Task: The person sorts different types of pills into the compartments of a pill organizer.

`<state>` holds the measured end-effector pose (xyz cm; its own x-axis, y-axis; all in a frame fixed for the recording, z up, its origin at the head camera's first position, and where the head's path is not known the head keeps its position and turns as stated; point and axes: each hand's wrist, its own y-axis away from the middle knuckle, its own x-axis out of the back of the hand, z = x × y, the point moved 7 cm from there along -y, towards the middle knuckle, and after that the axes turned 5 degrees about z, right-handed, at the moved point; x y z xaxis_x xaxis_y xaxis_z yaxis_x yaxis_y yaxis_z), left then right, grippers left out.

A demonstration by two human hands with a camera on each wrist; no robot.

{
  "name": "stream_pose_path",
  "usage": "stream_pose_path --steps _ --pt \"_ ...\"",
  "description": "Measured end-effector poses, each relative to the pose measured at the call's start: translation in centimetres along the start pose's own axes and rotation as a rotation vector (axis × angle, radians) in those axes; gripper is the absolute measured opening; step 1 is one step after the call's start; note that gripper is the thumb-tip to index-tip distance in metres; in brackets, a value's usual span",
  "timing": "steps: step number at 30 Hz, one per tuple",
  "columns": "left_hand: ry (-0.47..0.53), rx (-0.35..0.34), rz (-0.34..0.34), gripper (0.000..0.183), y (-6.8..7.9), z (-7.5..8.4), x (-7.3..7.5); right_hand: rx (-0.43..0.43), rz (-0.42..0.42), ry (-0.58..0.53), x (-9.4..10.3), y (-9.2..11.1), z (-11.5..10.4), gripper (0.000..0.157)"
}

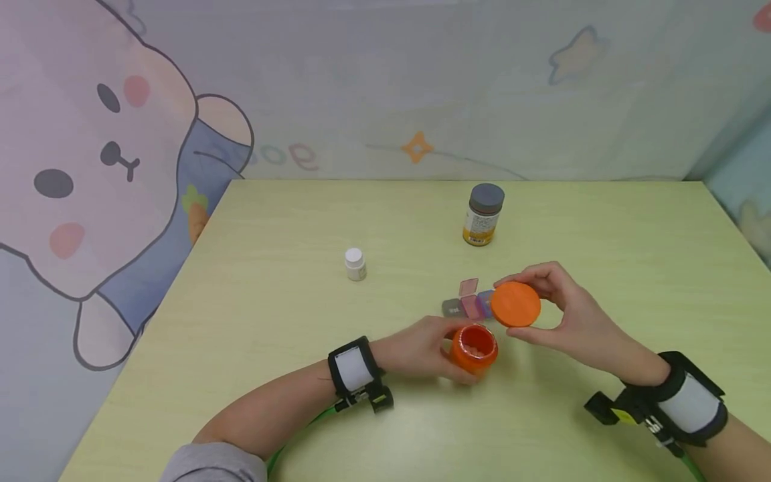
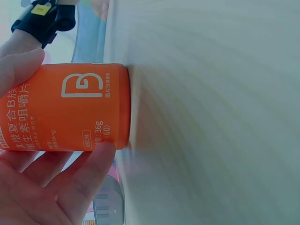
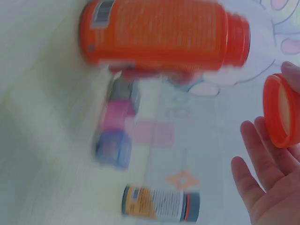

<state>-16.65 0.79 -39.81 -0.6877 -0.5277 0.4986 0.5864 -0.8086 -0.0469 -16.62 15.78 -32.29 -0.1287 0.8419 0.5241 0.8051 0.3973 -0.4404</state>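
Observation:
My left hand (image 1: 430, 351) grips an orange supplement bottle (image 2: 70, 108) around its side; the bottle stands on the table with its mouth uncovered and some pale contents visible inside. Off to its right, my right hand (image 1: 560, 314) pinches the round orange lid (image 1: 515, 304) by its edge, raised a little above the bottle's level. The lid's hollow underside shows in the right wrist view. Just behind the bottle lies a small pill organizer (image 1: 472, 306) with coloured compartments, its pink flap (image 3: 152, 134) standing open. The lid and right hand cover its right end in the head view.
A small white bottle (image 1: 355, 264) stands left of centre on the table (image 1: 253, 301). Further back is a brown bottle with a dark grey cap (image 1: 484, 214) and a yellow-and-white label. A printed cloth (image 1: 337, 80) hangs behind the table's far edge.

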Motion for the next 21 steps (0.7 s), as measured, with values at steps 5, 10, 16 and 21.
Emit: stream_pose_path --steps 5,10,16,21 --pt "-0.01 0.005 0.003 0.051 0.0 -0.2 0.0 -0.062 -0.065 0.286 1.8 0.4 2.8 0.059" --pt "-0.02 -0.003 0.004 0.052 0.0 -0.2 0.1 -0.153 -0.284 0.595 2.3 1.2 5.4 0.057" --pt "-0.016 0.003 0.003 0.053 0.0 -0.3 0.1 -0.179 -0.442 0.791 2.2 2.0 8.1 0.062" --pt "-0.004 0.012 0.007 0.051 0.1 -0.2 0.0 -0.168 -0.461 0.799 2.0 2.2 8.6 0.054"
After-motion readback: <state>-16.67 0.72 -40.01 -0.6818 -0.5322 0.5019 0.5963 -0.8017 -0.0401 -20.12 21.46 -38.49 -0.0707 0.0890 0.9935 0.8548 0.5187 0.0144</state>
